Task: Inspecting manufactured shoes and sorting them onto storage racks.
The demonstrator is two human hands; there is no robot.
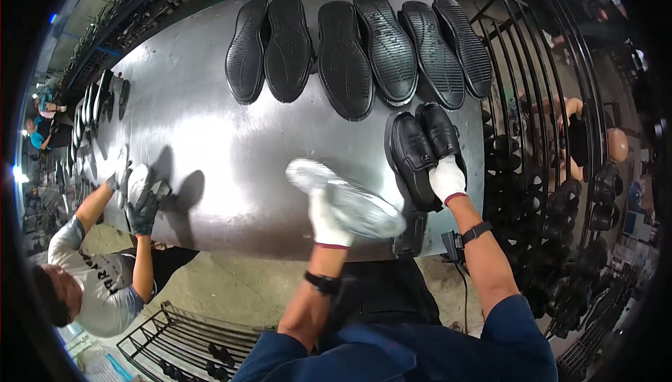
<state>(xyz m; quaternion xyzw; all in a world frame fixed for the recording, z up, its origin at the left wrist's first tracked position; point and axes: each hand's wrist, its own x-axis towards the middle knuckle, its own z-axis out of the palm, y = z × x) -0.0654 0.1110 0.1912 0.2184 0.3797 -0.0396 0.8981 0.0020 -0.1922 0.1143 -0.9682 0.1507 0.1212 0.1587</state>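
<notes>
My left hand (pixel 325 222), in a white glove, is closed on a silvery, sole-shaped piece (pixel 367 208) held over the near part of the table. Motion smears the piece, so its exact kind cannot be made out. At the table's right side, two black slip-on shoes (pixel 411 149) sit upright, side by side, toes pointing away. My gloved right hand (pixel 448 178) is closed at the heel opening of the right-hand shoe (pixel 441 131), its fingertips partly hidden there. Several black shoes lie sole-up in a row (pixel 345 67) along the far edge.
A steel table (pixel 238 172) fills the middle. At its left end a co-worker's gloved hands (pixel 143 200) work near several upright shoes (pixel 91 109). Black metal racks (pixel 560 53) with dark shoes stand to the right. Another low rack (pixel 185 340) is at lower left.
</notes>
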